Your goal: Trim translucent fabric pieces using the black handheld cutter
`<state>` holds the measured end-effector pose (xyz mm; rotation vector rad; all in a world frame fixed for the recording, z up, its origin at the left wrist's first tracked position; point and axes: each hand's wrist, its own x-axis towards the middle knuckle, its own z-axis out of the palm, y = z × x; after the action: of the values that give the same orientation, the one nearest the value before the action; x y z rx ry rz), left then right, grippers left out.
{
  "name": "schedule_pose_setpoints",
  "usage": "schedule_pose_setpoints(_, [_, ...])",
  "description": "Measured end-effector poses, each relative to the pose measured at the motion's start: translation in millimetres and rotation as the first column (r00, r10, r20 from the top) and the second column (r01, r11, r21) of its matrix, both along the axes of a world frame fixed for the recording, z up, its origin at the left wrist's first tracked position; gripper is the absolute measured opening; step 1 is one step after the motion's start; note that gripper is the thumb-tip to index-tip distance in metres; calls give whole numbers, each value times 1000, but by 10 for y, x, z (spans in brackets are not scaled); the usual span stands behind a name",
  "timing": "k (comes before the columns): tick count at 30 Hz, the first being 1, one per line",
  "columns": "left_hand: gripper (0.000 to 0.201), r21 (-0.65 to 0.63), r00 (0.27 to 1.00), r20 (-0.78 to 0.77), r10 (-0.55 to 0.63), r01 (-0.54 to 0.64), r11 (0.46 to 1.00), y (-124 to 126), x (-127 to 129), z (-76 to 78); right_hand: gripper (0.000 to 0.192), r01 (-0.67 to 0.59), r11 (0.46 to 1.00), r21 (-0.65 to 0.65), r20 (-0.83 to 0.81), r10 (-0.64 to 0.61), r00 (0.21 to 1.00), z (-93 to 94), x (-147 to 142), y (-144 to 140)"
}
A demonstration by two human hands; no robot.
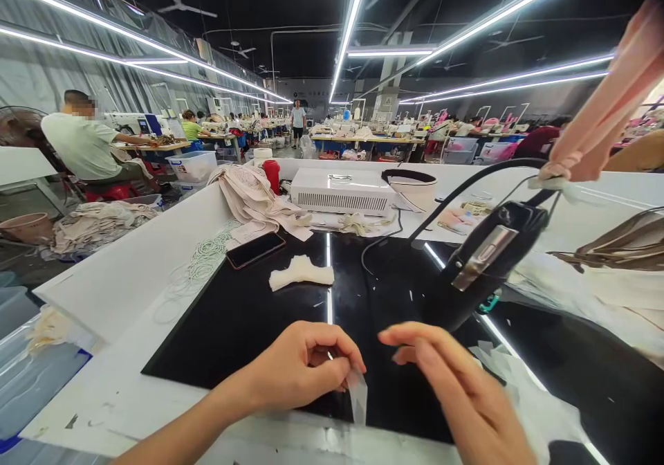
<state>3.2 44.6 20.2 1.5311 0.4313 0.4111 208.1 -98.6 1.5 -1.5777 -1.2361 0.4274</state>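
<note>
My left hand (306, 368) is closed, thumb against fingers, pinching a thin translucent strip (357, 399) that hangs down over the front edge of a glossy black work surface (218, 333). To its right is my right hand (461, 389), fingers stretched out and slightly blurred, with nothing visible in them. Between the two hands is a gap. Beyond my left hand a small folded cream cloth piece (301, 273) lies on the black surface, near a dark phone (256, 250). A black machine head (485, 257) with a metal plate stands beyond my right hand.
A white vented box (342, 192) stands at the back, beside a heap of cream fabric pieces (249, 195) and a red spool (270, 174). Pale cords (207, 257) lie at left. Translucent scraps (523, 382) lie at right. A pink cloth (612, 98) is tied to the machine's arm.
</note>
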Motion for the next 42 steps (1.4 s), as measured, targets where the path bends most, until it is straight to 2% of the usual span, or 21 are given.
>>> schedule_pose_setpoints(2, [11, 7, 996, 64, -67, 67, 998, -19, 1, 61, 54, -202, 974, -100, -153, 185, 971, 45, -57, 181])
schedule_pose_setpoints(4, [15, 9, 988, 112, -106, 106, 994, -21, 3, 118, 55, -414, 896, -160, -288, 358, 888, 69, -84, 299])
schedule_pose_setpoints(5, [20, 21, 987, 121, -108, 106, 994, -13, 4, 141, 54, -470, 865, -174, -327, 400, 856, 66, -83, 331])
schedule_pose_setpoints(7, [32, 73, 991, 107, -80, 72, 995, 21, 8, 165, 52, -497, 847, -191, -355, 412, 839, 26, -55, 357])
schedule_pose_setpoints(10, [50, 183, 998, 66, -20, 7, 983, 109, 23, 134, 46, -435, 881, -185, -328, 362, 873, -68, 6, 352])
schedule_pose_setpoints(13, [59, 283, 1000, 8, -3, 1, 959, 203, 42, 44, 31, -330, 923, -198, -244, 280, 929, -125, 23, 341])
schedule_pose_setpoints(16, [52, 348, 998, -49, -24, 40, 937, 269, 38, -58, 20, -229, 953, -200, -89, 215, 972, -141, 1, 333])
schedule_pose_setpoints(17, [48, 392, 997, -67, -42, 65, 918, 284, 28, -92, 17, -214, 957, -197, -40, 210, 977, -148, -6, 330])
schedule_pose_setpoints(19, [41, 524, 992, -106, -67, 113, 844, 307, -2, -161, 17, -197, 960, -201, 54, 211, 976, -173, -7, 324])
schedule_pose_setpoints(21, [38, 644, 989, -135, -68, 140, 753, 327, -34, -227, 20, -183, 961, -207, 162, 218, 962, -212, 12, 318])
schedule_pose_setpoints(23, [36, 706, 990, -131, -53, 131, 696, 350, -60, -282, 22, -179, 967, -180, 277, 224, 935, -253, 45, 313])
schedule_pose_setpoints(28, [36, 758, 994, -92, -56, 106, 644, 404, -101, -321, 23, -170, 981, -91, 556, 192, 809, -337, 70, 330])
schedule_pose_setpoints(32, [31, 817, 994, -109, -18, 99, 567, 439, -172, -367, 16, -124, 988, -94, 628, 156, 762, -344, -13, 310])
schedule_pose_setpoints(35, [30, 875, 997, -78, -1, 69, 479, 502, -258, -479, 15, -73, 994, -77, 644, 106, 757, -290, 1, 148])
schedule_pose_setpoints(38, [27, 913, 998, -56, 42, 34, 407, 578, -337, -567, 20, -14, 1000, -12, 617, 18, 787, -242, 193, -206])
schedule_pose_setpoints(40, [26, 928, 996, -49, 71, 20, 372, 615, -365, -572, 23, 88, 994, 72, 585, -113, 803, -250, 414, -497])
schedule_pose_setpoints(42, [26, 942, 995, -55, 78, 26, 334, 636, -368, -545, 21, 228, 973, 40, 564, -210, 799, -288, 653, -753])
